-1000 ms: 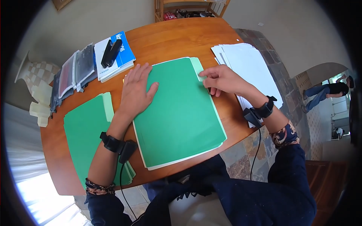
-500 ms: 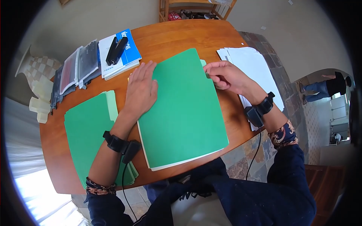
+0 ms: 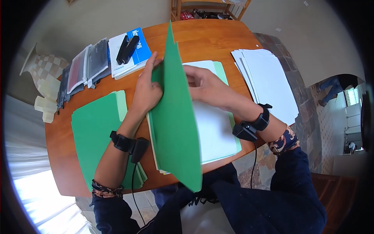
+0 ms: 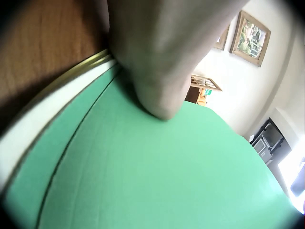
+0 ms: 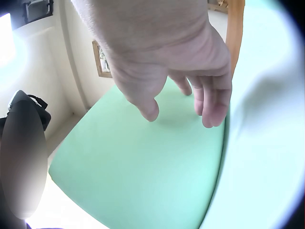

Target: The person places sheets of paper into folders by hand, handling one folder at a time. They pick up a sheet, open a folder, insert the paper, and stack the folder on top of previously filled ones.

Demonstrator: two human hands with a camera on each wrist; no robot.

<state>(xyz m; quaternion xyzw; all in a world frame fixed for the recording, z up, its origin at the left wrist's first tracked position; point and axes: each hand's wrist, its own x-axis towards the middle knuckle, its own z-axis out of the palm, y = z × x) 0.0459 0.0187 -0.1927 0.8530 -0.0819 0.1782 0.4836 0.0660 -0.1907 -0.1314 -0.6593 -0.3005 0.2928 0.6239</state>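
Note:
A green file folder [image 3: 175, 124] lies on the table with its front cover swung up nearly on edge. White paper [image 3: 216, 132] shows inside, to the right of the cover. Along the fold on the left rests my left hand [image 3: 147, 89], its thumb side against the outside of the green cover; some fingertips are hidden behind it. My right hand [image 3: 210, 87] reaches in from the right at the cover's inner face. In the right wrist view its thumb and loosely bent fingers [image 5: 214, 112] touch or nearly touch that face, pinching nothing.
More green folders [image 3: 95, 132] lie at the left, a stack of white paper [image 3: 269, 84] at the right. A black stapler [image 3: 127, 50] sits on notebooks [image 3: 142, 48] at the back left, beside zippered pouches [image 3: 87, 64]. Farther off at the right stands another person [image 3: 331, 87].
The front cover has been lifted from flat to nearly upright, baring the white paper. My right hand has moved left with it from the tab edge. The left hand stays by the fold.

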